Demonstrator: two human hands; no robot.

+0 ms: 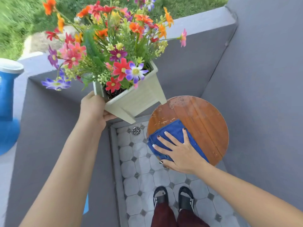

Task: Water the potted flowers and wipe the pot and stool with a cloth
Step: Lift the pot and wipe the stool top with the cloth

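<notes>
My left hand (95, 108) grips the near left corner of a pale green square pot (139, 99) and holds it up in the air, tilted, to the left of the stool. Many-coloured flowers (106, 43) fill the pot. A round wooden stool (201, 118) stands below on the right, with water drops on its far edge. My right hand (178, 151) lies flat with spread fingers on a folded blue cloth (172, 136), pressing it onto the stool's near left part.
A blue and white watering can (8, 99) stands on the grey ledge at the far left. Grey walls (246, 95) close in the corner behind and to the right of the stool. The tiled floor has a drain (135, 130); my sandalled feet (173, 199) stand below.
</notes>
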